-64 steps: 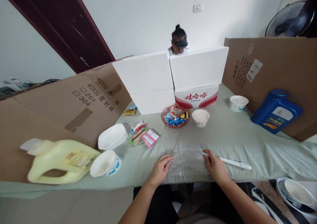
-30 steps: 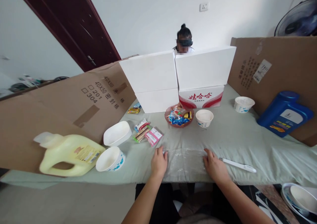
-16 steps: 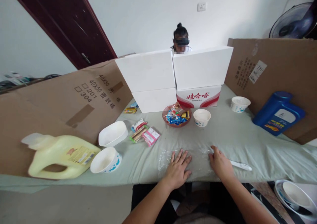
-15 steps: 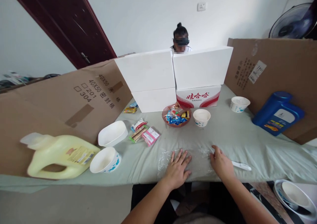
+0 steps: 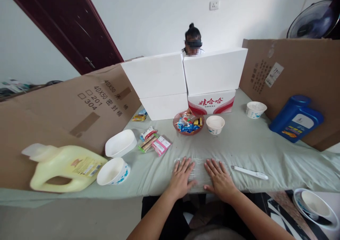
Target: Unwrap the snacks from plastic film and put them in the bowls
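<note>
At the near edge of the cloth-covered table (image 5: 255,146), between the person's two hands, lies a piece of clear plastic film (image 5: 199,169), thin enough that the green cloth shows through. The left hand (image 5: 180,179) rests palm down on its left part, fingers spread and gripping nothing, the thumb slightly blurred. The right hand (image 5: 220,181) mirrors it on the other side, fingers fanned and likewise holding nothing. Two flat palms suit such light film: pressure on both sides likely stops it lifting or wrinkling.

Just beyond the right hand, a slim white tool (image 5: 249,172) lies on the cloth, within easy reach yet off the film. Farther forward on the left, a pink snack packet (image 5: 161,146) lies beside other wrapped snacks. Past these, a pink bowl (image 5: 195,132) gathers more small packets, which would otherwise scatter, and a paper bowl (image 5: 215,129) stands just beside it.

At the sides stand cardboard panels (image 5: 284,64); a blue bottle (image 5: 292,119) at the right and a yellow jug (image 5: 66,156) at the left are probably propping them. White boxes (image 5: 159,77) form a barrier across the back, partly hiding another person (image 5: 193,33).
</note>
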### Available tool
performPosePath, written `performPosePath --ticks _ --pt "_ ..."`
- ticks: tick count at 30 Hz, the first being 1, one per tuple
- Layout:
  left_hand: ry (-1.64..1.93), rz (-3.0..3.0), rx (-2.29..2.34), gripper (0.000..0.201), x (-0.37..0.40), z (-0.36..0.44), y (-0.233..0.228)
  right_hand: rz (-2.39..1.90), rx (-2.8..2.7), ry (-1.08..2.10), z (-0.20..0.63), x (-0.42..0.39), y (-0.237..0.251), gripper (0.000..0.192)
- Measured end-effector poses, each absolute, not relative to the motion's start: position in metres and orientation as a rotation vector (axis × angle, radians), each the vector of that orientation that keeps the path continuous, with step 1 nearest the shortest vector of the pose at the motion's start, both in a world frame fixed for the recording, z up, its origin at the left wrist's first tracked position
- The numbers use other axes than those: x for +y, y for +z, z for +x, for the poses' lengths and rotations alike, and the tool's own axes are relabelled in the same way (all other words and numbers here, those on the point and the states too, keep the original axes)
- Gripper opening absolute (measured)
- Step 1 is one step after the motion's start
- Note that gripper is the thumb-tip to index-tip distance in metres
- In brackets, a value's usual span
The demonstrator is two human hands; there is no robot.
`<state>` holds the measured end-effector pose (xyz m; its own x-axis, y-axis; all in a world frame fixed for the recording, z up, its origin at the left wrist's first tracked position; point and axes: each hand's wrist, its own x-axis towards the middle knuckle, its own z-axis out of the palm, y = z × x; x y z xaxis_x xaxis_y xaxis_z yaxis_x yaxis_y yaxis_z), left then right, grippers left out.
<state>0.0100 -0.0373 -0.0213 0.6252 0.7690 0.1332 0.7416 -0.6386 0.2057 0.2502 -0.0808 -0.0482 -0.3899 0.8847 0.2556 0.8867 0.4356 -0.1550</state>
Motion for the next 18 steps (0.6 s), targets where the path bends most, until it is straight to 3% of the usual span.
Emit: performPosePath --ticks 5,7,10,12,14,18 --pt "0.546 2.537 1.747 0.057 -0.028 -0.038 -0.032 -1.594 -2.326 -0.015 0.277 -0.098 -0.046 0.102" --pt "0.675 2.526 1.751 0.048 -0.034 -0.050 -0.027 -1.550 -2.334 0.024 0.285 -0.107 -0.042 0.100" --pt "0.649 2.618 1.353 0.039 -0.050 -0.056 -0.012 -1.427 -2.362 0.185 0.295 -0.117 -0.031 0.062" --pt "0.527 2.609 1.117 0.047 -0.060 -0.054 -0.001 -1.373 -2.324 0.328 0.300 -0.122 -0.023 0.032" --pt "0.457 2.552 1.051 0.050 -0.066 -0.052 0.007 -1.352 -2.249 0.453 0.304 -0.123 -0.015 0.024" --pt "0.497 2.420 1.080 0.007 -0.062 -0.053 0.011 -1.419 -2.086 0.569 0.306 -0.120 -0.009 0.024"
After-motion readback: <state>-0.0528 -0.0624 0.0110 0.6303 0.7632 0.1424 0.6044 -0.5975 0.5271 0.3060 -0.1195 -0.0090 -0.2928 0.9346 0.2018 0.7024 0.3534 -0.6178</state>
